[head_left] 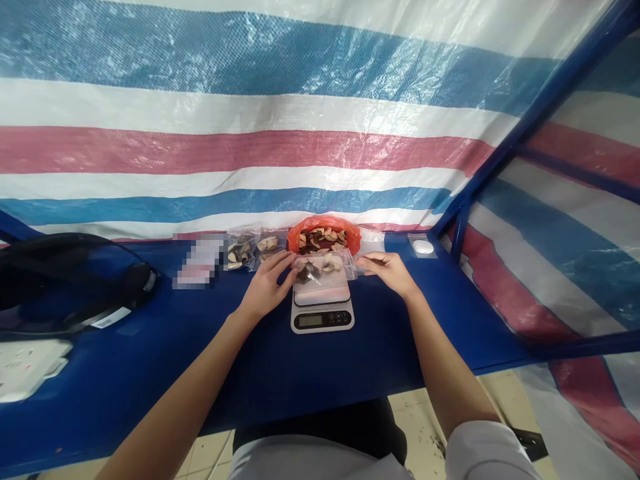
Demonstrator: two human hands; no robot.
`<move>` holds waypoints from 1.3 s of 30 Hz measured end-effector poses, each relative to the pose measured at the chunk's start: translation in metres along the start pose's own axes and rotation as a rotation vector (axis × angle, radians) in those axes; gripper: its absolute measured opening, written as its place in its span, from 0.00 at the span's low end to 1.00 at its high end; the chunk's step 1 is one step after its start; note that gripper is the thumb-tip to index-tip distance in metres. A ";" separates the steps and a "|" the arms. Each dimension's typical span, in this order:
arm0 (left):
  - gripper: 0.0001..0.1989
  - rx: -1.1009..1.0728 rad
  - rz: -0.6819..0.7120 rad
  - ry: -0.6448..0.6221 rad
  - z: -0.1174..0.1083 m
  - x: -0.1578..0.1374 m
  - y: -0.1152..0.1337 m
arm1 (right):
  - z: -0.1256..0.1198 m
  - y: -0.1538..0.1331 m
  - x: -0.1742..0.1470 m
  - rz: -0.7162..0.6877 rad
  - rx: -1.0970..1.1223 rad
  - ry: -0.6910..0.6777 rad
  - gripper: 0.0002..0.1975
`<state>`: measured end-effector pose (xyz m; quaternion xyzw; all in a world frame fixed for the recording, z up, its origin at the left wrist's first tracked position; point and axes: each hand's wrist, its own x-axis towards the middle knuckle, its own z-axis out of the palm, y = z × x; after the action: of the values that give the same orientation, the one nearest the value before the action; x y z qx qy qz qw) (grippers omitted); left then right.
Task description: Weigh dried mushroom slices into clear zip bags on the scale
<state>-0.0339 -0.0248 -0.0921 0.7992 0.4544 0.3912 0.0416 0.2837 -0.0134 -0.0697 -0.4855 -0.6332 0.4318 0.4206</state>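
Note:
Between my hands a clear plastic bag (pixel 320 265) with a few dried, curled pieces in it is stretched over a white kitchen scale (pixel 323 297). My left hand (pixel 270 283) pinches the bag's left end. At its right end, the fingers of my right hand (pixel 387 270) are closed on the bag's edge. Just behind the scale stands an open red plastic bag (pixel 354 233) holding many more of the dried brown and cream pieces. The scale's display (pixel 310 321) faces me, but I cannot read a number on it.
Two filled clear bags (pixel 241 250) lie left of the red bag. A blurred-out card (pixel 200 261), black headphones (pixel 135 287) and a white power strip (pixel 30 367) are farther left. A white round item (pixel 423 247) lies at right on the blue table (pixel 380 360). Striped sheeting (pixel 250 150) closes the back.

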 end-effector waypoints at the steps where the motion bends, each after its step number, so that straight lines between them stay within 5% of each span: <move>1: 0.19 0.018 -0.019 0.025 -0.002 -0.003 -0.002 | -0.004 0.001 -0.002 -0.032 -0.073 0.044 0.20; 5: 0.18 0.100 -0.031 0.034 -0.005 -0.014 -0.012 | -0.012 0.007 -0.014 -0.134 -0.452 0.120 0.16; 13: 0.25 0.195 -0.036 -0.144 0.001 -0.032 -0.023 | 0.008 0.034 -0.033 -0.193 -0.955 -0.032 0.22; 39: 0.28 0.324 -0.076 -0.259 0.001 -0.036 -0.022 | 0.011 0.048 -0.033 -0.216 -1.008 -0.039 0.24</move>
<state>-0.0585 -0.0383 -0.1232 0.8212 0.5322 0.2052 -0.0147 0.2915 -0.0397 -0.1222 -0.5515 -0.8170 0.0361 0.1645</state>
